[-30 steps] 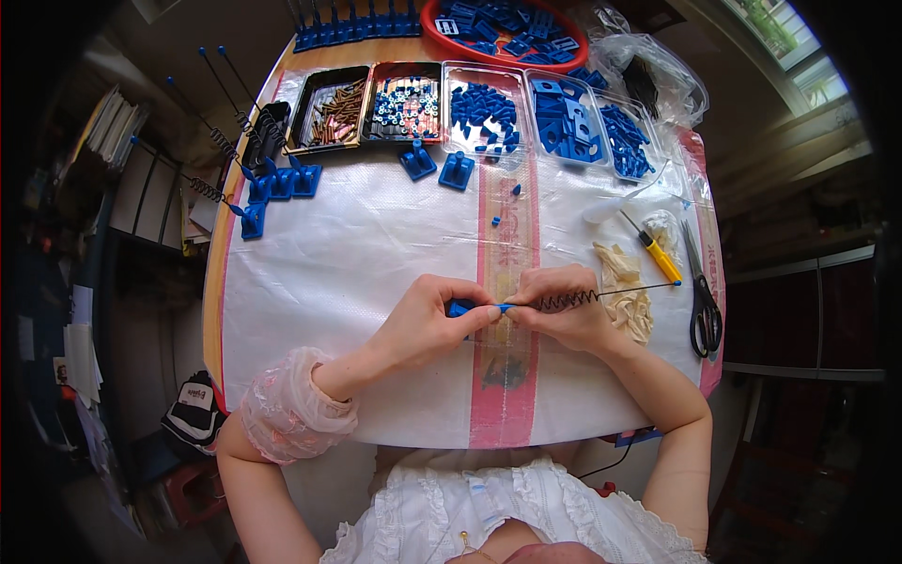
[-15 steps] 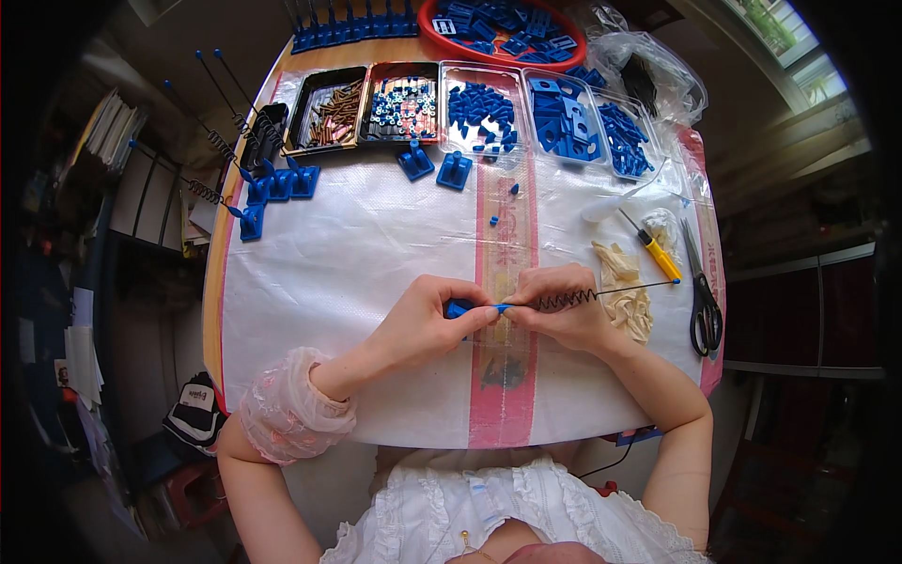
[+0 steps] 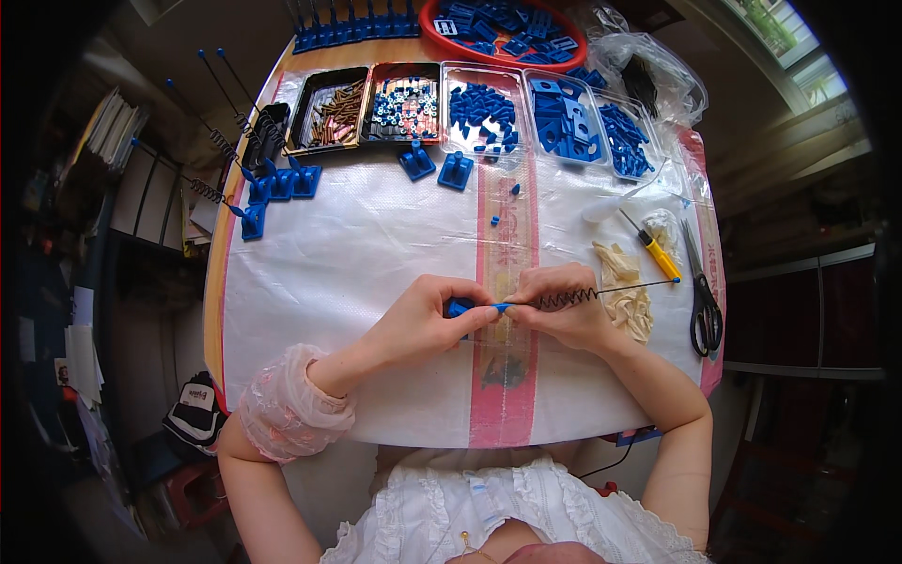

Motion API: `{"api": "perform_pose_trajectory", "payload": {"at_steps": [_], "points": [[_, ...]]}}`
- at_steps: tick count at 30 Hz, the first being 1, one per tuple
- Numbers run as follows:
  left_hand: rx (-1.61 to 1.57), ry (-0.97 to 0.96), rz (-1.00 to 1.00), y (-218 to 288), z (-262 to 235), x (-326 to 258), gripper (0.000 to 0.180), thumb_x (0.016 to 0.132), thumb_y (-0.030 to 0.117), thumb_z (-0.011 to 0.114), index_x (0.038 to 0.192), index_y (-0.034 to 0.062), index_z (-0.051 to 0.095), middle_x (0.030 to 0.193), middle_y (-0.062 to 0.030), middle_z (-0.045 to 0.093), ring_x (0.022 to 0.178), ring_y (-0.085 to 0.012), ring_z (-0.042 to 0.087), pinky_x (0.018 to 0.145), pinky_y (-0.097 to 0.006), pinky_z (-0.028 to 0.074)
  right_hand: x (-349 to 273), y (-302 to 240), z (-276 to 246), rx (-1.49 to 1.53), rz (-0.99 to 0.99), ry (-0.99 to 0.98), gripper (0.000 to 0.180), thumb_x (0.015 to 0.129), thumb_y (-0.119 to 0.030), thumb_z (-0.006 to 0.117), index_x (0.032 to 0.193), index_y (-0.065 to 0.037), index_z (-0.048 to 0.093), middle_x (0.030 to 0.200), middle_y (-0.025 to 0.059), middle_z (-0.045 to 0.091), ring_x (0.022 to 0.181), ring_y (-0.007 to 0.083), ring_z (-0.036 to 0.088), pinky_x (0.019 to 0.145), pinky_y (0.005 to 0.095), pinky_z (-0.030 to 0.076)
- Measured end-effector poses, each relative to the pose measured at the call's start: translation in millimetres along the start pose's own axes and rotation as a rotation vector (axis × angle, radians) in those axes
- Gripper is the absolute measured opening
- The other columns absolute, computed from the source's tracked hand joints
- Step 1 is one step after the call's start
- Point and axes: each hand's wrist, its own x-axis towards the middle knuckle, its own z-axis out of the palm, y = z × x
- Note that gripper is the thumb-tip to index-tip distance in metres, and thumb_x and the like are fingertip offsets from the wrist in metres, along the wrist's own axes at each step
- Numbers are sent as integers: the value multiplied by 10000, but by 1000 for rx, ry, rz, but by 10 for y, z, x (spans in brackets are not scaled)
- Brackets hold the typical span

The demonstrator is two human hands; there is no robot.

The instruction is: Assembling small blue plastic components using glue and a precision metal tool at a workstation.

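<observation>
My left hand pinches a blue plastic base, mostly hidden by the fingers. Thumb and fingers of my right hand are closed on a dark coil-spring rod beside its blue end piece. Its thin straight part points right and ends in a small blue tip. Both hands meet over the pink stripe of the sheet, fingertips nearly touching around the blue piece; the exact joint is hidden. Beyond them lie two small blue pieces and two blue bases. Finished-looking spring rods on blue bases stand far left.
At the back are trays of brass-coloured screws, nuts, blue caps and blue plates, plus a red basin. On the right lie a yellow-handled screwdriver, scissors and beige gloves.
</observation>
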Motion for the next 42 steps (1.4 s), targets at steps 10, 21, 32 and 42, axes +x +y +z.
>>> {"api": "perform_pose_trajectory", "payload": {"at_steps": [10,21,32,42], "points": [[-14,27,11,-18,32,-2,204,955,195,693,958,-7,721,675,22,599,559,-40,505,509,-227,396,-4,16,-4,-15,9,9,77,801,11,782,856,31,733,753,43,694,697,78,628,623,237,474],[1,-15,1,-28,-4,-3,184,968,201,693,1017,27,727,711,53,592,598,-19,507,520,-200,395,-2,36,11,45,18,16,69,811,11,786,855,30,737,748,25,685,693,51,608,612,218,462],[32,21,53,-58,26,7,176,963,192,701,1002,22,725,702,50,595,591,-21,507,520,-203,395,3,21,11,59,15,11,70,808,27,777,864,37,738,764,40,694,698,72,616,621,232,464],[-6,-39,-18,-81,-29,8,187,963,187,692,1053,27,723,809,31,665,641,-23,563,567,-189,467,-1,36,-11,30,-32,-16,86,794,41,765,874,33,737,765,58,688,711,104,627,639,256,472]]}}
